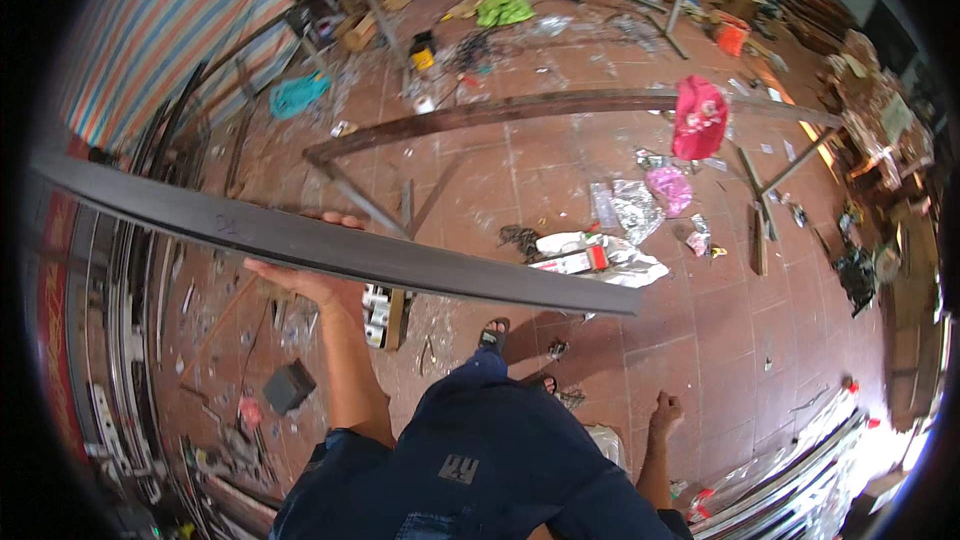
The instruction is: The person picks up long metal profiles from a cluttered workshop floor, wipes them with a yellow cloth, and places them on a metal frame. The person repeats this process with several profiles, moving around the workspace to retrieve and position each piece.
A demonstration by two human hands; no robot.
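Note:
A long dark grey metal profile bar (420, 258) crosses in front of me, from the far left down to the middle right. Faint handwritten marks show on its upper face. My left hand (310, 283) supports it from beneath, with fingertips curling over the far edge and the palm side at the near edge; the bar covers the middle of the hand. At my right side hangs my right hand (666, 414), low and away from the bar, its fingers curled and nothing seen in them.
A long rusty metal rail frame (510, 112) stands ahead, with a pink cloth (699, 118) draped over it. Long metal profiles (125, 340) lie along the left, and wrapped ones (790, 470) at the lower right. Tools, plastic scraps and a dark grey block (289, 387) litter the tiled floor.

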